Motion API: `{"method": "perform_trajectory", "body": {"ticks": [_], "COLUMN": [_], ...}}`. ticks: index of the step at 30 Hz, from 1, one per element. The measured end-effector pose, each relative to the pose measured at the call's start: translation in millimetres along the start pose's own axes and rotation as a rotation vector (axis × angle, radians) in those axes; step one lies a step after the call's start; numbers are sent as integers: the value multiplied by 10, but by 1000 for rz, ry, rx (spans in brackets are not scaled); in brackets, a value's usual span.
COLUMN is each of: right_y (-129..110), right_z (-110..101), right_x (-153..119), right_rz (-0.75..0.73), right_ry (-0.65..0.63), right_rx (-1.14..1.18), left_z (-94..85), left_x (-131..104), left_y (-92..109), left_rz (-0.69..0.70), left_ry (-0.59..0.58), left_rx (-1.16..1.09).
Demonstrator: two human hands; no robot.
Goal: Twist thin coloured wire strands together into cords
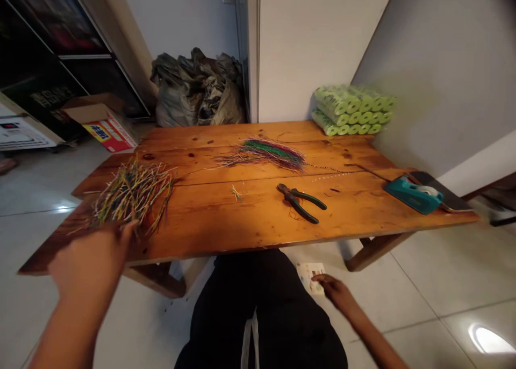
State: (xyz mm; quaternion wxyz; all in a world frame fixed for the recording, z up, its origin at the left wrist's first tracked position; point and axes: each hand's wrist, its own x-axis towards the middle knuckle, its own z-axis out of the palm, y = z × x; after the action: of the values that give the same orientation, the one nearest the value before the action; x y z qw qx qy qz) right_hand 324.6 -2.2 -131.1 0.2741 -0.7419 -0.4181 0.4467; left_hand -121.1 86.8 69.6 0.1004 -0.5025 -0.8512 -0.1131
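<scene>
My left hand [94, 251] is at the near edge of a loose pile of multicoloured wires [133, 194] on the left of the wooden table [226, 218]. Its fingers are blurred, and whether they grip a wire is hidden. Below the table's front edge, beside my leg, my right hand [336, 292] has its fingers closed together; anything between them is too small to make out. Pliers [300, 201] with dark green handles lie mid-table, jaws to the upper left. Behind them rests a bundle of green and purple wires [274, 153]. A few short wire pieces [236, 193] lie left of the pliers.
A teal tape dispenser [415, 193] sits at the table's right end. Green-wrapped rolls [352, 111] are stacked at the back right. Full bags [197, 89] and an open cardboard box [102, 124] stand beyond the table. A printed paper [310, 275] shows below the front edge.
</scene>
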Motion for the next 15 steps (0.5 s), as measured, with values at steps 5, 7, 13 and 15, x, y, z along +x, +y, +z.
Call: {"method": "perform_trajectory", "body": {"ticks": [5, 7, 13, 15], "right_y": [-472, -692, -1052, -1060], "right_z": [427, 453, 875, 1017], "right_x": [-627, -750, -638, -551], "right_rz": [-370, -486, -684, -655], "right_ry": [-44, -120, -490, -505], "right_rx": [-20, -70, -344, -416], "left_z": [223, 388, 755, 729], "left_x": [-1125, -1547, -1830, -1613], "left_y": [478, 726, 892, 727], "left_rz": [596, 770, 770, 707], "left_ry": [-60, -300, -779, -705], "left_rx": [-103, -301, -333, -302]}}
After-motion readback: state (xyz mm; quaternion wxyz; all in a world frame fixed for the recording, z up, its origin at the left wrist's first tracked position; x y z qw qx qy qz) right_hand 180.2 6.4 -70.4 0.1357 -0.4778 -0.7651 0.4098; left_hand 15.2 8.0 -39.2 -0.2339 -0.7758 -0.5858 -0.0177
